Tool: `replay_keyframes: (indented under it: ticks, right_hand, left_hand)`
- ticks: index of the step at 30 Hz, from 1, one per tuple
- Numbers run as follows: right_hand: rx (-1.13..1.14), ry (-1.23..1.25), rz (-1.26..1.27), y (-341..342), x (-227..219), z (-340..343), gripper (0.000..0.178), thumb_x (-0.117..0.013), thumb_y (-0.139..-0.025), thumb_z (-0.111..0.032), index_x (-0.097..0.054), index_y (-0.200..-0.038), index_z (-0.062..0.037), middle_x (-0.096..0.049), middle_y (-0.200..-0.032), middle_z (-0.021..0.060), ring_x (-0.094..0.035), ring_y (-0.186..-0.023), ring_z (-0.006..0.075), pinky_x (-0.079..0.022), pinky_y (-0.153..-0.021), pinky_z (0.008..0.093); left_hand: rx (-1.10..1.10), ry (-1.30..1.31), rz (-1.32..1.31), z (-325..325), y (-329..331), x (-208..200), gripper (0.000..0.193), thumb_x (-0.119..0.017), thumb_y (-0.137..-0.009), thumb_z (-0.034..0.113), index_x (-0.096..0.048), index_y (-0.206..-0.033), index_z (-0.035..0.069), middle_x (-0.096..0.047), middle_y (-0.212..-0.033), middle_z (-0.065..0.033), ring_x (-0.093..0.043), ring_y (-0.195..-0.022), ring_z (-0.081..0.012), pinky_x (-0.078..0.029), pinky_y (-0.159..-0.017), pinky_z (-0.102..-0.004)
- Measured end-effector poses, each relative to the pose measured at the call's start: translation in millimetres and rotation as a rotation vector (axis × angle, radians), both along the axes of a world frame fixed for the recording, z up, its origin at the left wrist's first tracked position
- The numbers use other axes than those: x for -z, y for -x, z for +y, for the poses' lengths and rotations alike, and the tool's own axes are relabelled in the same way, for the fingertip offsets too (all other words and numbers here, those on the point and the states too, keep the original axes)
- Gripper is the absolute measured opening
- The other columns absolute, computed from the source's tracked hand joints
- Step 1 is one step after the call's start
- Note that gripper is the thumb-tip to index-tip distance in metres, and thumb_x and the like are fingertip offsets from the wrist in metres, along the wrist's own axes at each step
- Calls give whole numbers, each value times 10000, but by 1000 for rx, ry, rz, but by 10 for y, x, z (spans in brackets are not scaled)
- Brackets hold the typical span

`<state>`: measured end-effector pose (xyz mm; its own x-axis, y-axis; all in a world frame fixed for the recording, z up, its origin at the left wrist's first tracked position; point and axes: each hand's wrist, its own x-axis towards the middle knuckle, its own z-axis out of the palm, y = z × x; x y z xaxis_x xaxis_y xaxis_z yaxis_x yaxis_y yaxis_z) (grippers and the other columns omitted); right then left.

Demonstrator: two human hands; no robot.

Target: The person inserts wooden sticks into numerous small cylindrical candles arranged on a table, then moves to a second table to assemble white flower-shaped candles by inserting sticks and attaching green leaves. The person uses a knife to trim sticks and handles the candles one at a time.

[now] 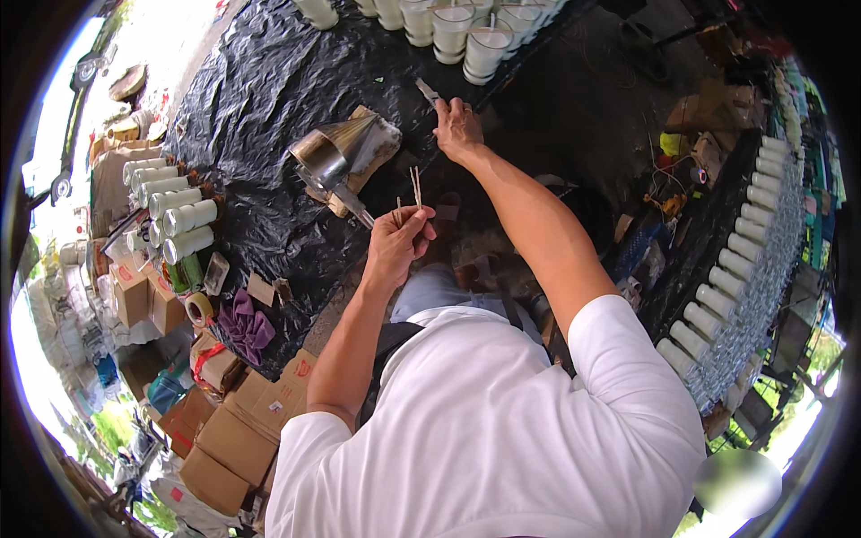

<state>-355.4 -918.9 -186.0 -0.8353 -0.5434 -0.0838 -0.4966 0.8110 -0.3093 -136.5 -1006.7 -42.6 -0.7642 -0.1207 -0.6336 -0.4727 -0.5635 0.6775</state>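
Observation:
My left hand (400, 240) is closed round a few thin pale wooden sticks (416, 188) that point up past the fingers. Farther off and to the right, my right hand (459, 131) reaches to the edge of the black plastic sheet (242, 85), its fingers closed on a flat greyish blade-like piece (427, 91). What exactly that piece is I cannot make out. Between the left hand and the sheet's middle, a shiny metal pouring jug (325, 158) rests tilted on a wooden board (377, 143), its handle toward me. Beyond the right hand stand glasses of white wax (487, 54), some with sticks across the top.
White-filled glasses (188, 218) lie stacked on their sides at the left. Near them are a tape roll (199, 309), a purple cloth (244, 325) and cardboard boxes (238, 439). At the right, a long row of white-filled glasses (717, 296) lines another black-covered surface.

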Motion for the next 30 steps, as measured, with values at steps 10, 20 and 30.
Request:
replay_keyframes:
  ticks: [10, 20, 30]
  right_hand:
    - [67, 570, -558, -414, -1214, 663, 414, -651, -907, -170, -615, -1276, 14, -696, -1059, 241, -665, -1024, 432, -522, -916, 443]
    - [-88, 370, -169, -752, -1823, 1176, 442, -678, -961, -409, -691, -1271, -94, -651, -834, 126, -665, -729, 326, -545, -684, 429]
    - [-264, 386, -332, -837, -1990, 1203, 404, -691, -949, -392, -717, -1234, -106, -665, -852, 123, -665, -765, 313, -539, -702, 416]
  left_hand:
    - [-58, -72, -14, -321, 263, -39, 198, -617, -1035, 191, -677, -1012, 4, -603, -711, -12, -476, -494, -66, -345, -437, -200]
    - [171, -11, 37, -124, 497, -350, 173, -642, -1018, 162, -695, -961, 7, -613, -692, -12, -472, -512, -56, -347, -456, -202]
    - [251, -23, 96, -241, 244, -386, 153, -613, -1027, 121, -681, -1040, -15, -635, -729, -19, -492, -530, -57, -352, -465, -198]
